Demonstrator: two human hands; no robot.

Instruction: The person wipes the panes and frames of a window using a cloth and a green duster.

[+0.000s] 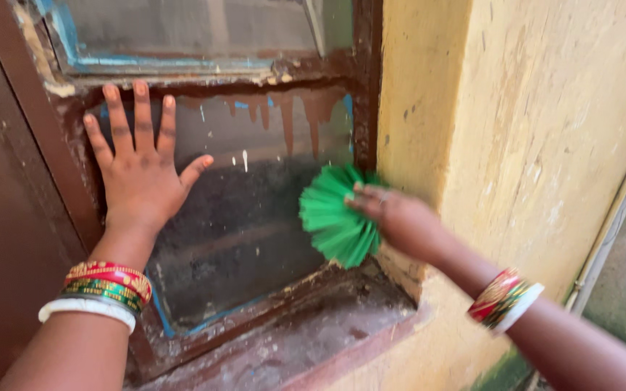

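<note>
The right hand (393, 217) grips a green brush (336, 223) against the window pane's (255, 217) right edge; the left hand (139, 170) lies spread flat on the pane's left.

Left hand (141, 170) flat, fingers spread upward; right hand (396, 217) curled shut, both arms outstretched, wrists bangled.

Single head-worn view, close, facing down at a window (248, 203)
</note>
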